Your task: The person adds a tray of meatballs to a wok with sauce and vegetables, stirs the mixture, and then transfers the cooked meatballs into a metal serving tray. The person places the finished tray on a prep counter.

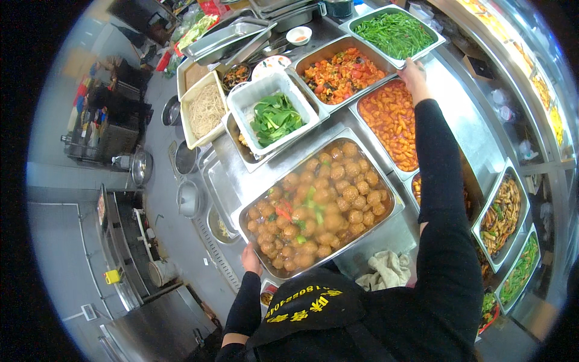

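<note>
My left hand (250, 260) grips the near-left corner of a large steel food pan (236, 218) full of brown meatballs (350, 193) in broth. Steam blurs the middle of that pan, where green and red pepper pieces float. My right arm stretches far forward, and my right hand (414, 78) holds the near-right corner of a steel pan (439, 40) of cut green vegetables (392, 34). Under my right forearm lies a pan of glossy red-sauced pieces (388, 120), partly hidden. Left of the greens pan is a pan of tomato-and-egg-like food (344, 74).
A white tub (239, 97) of leafy greens sits on another pan. Shredded pale food fills a cream tub (184, 120). Stacked steel pans (226, 40) stand at the back. A cloth (386, 270) lies on the counter (226, 149). Two narrow pans (524, 206) (536, 267) line the right side.
</note>
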A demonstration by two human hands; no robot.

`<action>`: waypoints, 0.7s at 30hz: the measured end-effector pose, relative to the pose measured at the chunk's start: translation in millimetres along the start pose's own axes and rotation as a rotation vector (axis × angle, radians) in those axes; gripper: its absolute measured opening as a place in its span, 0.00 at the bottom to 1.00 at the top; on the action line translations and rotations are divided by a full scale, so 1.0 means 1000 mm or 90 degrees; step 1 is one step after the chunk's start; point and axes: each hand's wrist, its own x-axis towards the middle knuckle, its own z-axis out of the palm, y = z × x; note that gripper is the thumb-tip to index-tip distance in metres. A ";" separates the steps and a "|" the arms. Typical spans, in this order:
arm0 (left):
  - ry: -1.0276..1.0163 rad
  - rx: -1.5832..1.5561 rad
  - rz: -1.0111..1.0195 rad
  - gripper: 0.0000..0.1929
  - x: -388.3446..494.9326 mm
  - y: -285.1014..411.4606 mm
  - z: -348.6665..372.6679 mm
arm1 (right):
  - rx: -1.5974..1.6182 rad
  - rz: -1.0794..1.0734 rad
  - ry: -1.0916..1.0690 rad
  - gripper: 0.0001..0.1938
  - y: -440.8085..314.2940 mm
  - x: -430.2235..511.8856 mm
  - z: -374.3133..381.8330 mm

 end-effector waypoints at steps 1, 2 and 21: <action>-0.030 0.009 0.018 0.20 -0.002 0.000 0.000 | -0.005 -0.041 -0.019 0.16 0.004 -0.016 -0.005; -0.011 0.006 0.012 0.19 -0.005 -0.001 0.001 | -0.014 -0.076 -0.039 0.17 0.011 -0.039 -0.013; -0.025 0.061 0.090 0.19 0.060 0.057 0.007 | -0.424 0.195 -0.155 0.14 0.132 -0.294 -0.097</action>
